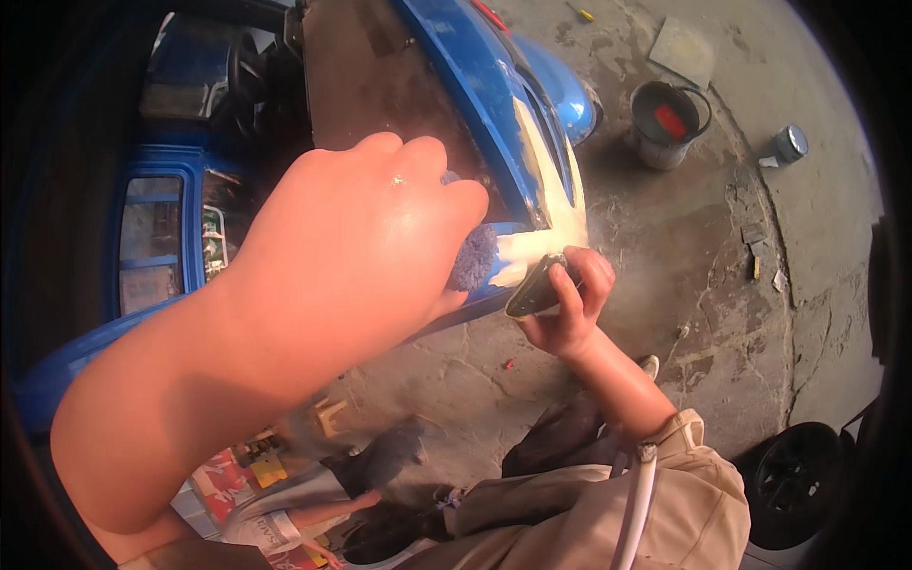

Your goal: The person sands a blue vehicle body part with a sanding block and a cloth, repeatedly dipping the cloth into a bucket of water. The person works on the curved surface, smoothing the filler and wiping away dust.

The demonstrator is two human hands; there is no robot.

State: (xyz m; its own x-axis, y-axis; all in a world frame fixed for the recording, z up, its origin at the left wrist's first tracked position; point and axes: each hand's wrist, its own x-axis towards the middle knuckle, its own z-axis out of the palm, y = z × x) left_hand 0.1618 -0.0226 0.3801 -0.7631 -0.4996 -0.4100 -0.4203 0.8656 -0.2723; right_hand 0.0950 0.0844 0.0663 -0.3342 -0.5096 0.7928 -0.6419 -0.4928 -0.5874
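Observation:
My left hand [380,228] is closed around a fuzzy blue-grey cloth [474,256], whose lower part shows beneath my fingers. It hovers large in front of a blue vehicle body [480,81], hiding part of it; whether the cloth touches the panel I cannot tell. Cream-coloured filler [560,223] covers the corner of the bodywork in smooth patches. Just below that corner, my right hand [577,304] grips a dark sanding block [537,293] with a pale edge, thumb beneath and fingers on top. The block is tilted close to the filler.
A dark bucket [655,152] with something red inside stands on the concrete floor, with a small tin [790,143] farther right. A wheel [798,484] lies at the lower right. A pale hose [636,513] runs over beige clothing. Boxes [228,480] are at the lower left.

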